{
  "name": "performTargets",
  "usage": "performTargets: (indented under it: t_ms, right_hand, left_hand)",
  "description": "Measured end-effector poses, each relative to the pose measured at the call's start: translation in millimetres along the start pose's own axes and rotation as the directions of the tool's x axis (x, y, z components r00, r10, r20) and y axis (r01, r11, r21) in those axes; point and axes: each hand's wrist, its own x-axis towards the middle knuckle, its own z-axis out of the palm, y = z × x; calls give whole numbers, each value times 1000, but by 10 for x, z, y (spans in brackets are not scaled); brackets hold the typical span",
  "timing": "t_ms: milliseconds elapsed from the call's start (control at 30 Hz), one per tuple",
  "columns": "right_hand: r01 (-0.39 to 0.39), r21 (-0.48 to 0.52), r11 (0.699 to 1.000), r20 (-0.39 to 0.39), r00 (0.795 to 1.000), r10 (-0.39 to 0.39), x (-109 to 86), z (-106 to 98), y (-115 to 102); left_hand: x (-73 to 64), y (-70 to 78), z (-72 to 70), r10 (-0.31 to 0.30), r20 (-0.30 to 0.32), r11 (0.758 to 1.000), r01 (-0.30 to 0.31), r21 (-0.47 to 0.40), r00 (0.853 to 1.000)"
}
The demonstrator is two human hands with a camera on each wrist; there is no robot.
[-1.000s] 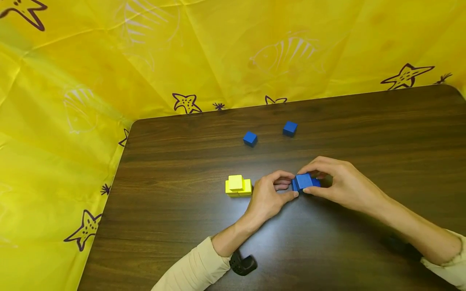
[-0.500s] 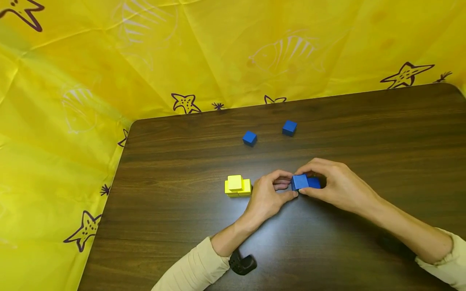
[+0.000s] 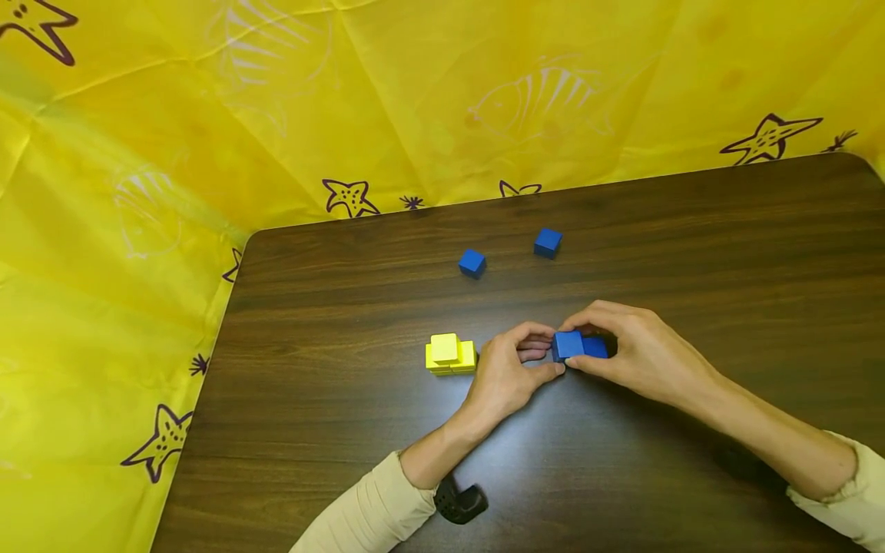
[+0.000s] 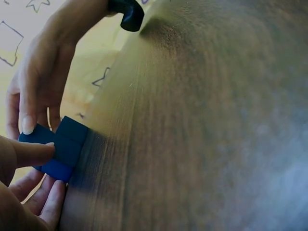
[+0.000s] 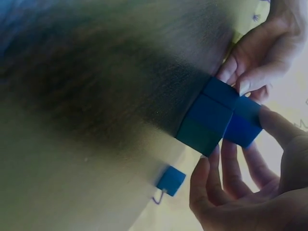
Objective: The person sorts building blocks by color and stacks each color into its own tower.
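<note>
My right hand point(image 3: 646, 349) pinches a blue cube point(image 3: 568, 345) between thumb and fingertips. This cube sits on top of the left part of a low row of blue cubes; the right end of the row, another blue cube point(image 3: 597, 347), shows beside it. From the left, my left hand point(image 3: 508, 376) holds the lower left blue cube point(image 4: 58, 170), thumb on the near side and fingers on the far side. In the right wrist view the lower cubes point(image 5: 209, 113) lie side by side on the table, and the raised cube point(image 5: 244, 126) stands out above them.
Left of my left hand, a yellow cube point(image 3: 445, 349) sits centred on two yellow cubes point(image 3: 468, 356). Two loose blue cubes point(image 3: 472, 263) point(image 3: 548, 243) lie farther back on the dark wooden table point(image 3: 332, 307). A yellow cloth point(image 3: 415, 100) hangs behind it.
My right hand has shifted the upper blue cube slightly left, onto the left end of the row, so more of the right cube shows. My left hand has stayed in place.
</note>
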Motion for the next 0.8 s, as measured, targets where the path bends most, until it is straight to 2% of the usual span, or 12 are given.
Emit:
performTargets:
  t_ms: [333, 567, 800]
  right_hand:
    - [4, -19, 1000, 16, 1000, -4, -4, 1, 29]
    - [10, 18, 1000, 19, 1000, -11, 26, -118, 71]
    - [-69, 29, 997, -10, 998, 70, 116, -311, 137]
  left_hand:
    - [-5, -2, 3, -1, -2, 1000, 1, 4, 1000]
    - [-11, 3, 3, -4, -6, 1000, 4, 11, 1000]
    - [-4, 7, 6, -10, -5, 1000, 10, 14, 1000]
